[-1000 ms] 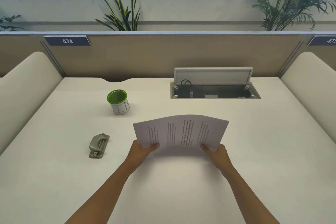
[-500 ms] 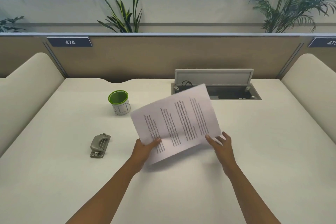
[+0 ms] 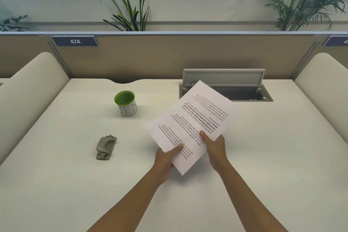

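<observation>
Above the middle of the white desk (image 3: 75,184), two hands hold one bundle of printed paper (image 3: 194,118) clear of the surface. How many sheets it has cannot be told. It is turned at a slant, with the print upside down to the wearer. Its far corner reaches in front of the left end of the single open cable hatch (image 3: 244,94), whose one lid (image 3: 224,77) stands raised behind it.

The left hand (image 3: 165,164) grips the paper's near left edge. Its thumb (image 3: 177,148) lies flat on top of the print and its fingers are hidden underneath. The right hand (image 3: 214,149) pinches the near right edge in the same way, thumb on top and fingers tucked below. Both grips are narrow, closed down to the thickness of the paper, and the two hands sit close together without touching.

One green-rimmed cup (image 3: 126,104) stands upright to the left of the paper, well apart from it. One grey hole punch (image 3: 106,147) lies nearer, to the left of the left hand. One number plate reading 474 (image 3: 75,41) sits on the partition, and a second is cut off at the right edge. Three plants show beyond: a snake plant (image 3: 131,11), a palm (image 3: 308,2) and a small one (image 3: 11,22) at far left.
</observation>
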The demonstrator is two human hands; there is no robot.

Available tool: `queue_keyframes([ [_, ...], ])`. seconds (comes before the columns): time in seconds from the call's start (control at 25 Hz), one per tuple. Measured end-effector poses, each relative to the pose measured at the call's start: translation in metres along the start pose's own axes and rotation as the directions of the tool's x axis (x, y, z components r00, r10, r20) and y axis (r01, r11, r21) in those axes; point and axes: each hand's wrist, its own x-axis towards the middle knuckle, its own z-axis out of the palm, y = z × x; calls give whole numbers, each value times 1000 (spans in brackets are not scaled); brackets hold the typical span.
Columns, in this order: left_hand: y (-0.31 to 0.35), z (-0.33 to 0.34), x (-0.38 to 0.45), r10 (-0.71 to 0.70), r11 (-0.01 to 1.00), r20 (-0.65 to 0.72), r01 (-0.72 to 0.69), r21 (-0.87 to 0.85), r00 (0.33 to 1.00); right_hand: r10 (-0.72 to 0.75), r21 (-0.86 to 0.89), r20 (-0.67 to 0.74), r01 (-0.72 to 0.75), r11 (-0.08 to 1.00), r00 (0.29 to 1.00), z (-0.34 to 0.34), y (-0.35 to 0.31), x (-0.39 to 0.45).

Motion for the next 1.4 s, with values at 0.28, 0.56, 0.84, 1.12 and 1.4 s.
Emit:
queue_keyframes([
  [0.28,50,-57,3,-78,937,200,140,-320,977,46,-139,275,-7,990,960,-33,-19,10],
  [0.56,76,-38,9,-109,952,233,35,304,966,95,-297,443,46,954,891,-22,-19,8],
  [0.84,65,-19,16,243,916,45,-245,317,969,-158,-363,200,223,905,967,3,-24,9],
  [1.12,61,-21,12,357,864,49,-349,362,933,-243,-354,202,302,885,949,0,-14,6],
  [1.4,53,-21,8,362,843,105,-373,388,926,-239,-308,212,297,904,948,-8,-7,4],
])
